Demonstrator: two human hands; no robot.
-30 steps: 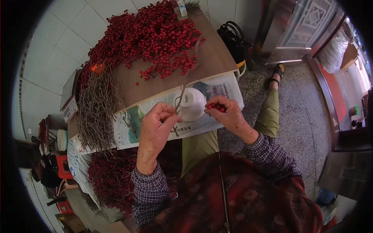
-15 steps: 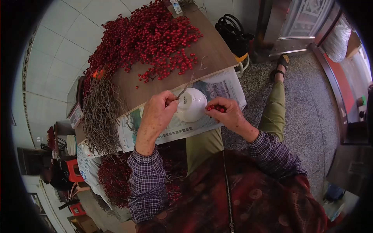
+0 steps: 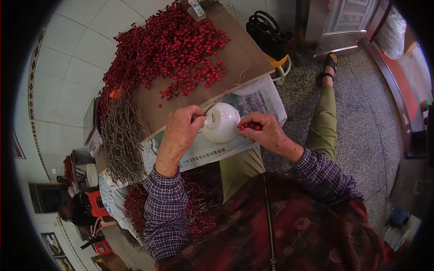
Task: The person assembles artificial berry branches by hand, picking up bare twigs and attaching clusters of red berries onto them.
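My left hand (image 3: 180,135) pinches the lower end of a thin bare branched twig (image 3: 227,92), which slants up and to the right. Close beside its fingertips, an upturned white bowl (image 3: 224,128) rests on a sheet of newspaper (image 3: 205,156). On the bowl's other side, my right hand (image 3: 273,137) is closed on a few red berries (image 3: 249,126), which show between thumb and fingers. How the berries are attached is hidden by the fingers.
Berry branches (image 3: 167,47) lie heaped on the wooden table (image 3: 244,45), with a bundle of bare twigs (image 3: 120,140) at its left edge. More berry branches (image 3: 135,207) sit below, near my lap. A black bag (image 3: 267,36) stands beyond the table's right side.
The twig in my left hand has tilted lower, leaning further to the right. My right hand stays beside the bowl with the berries. The whole view has shifted slightly.
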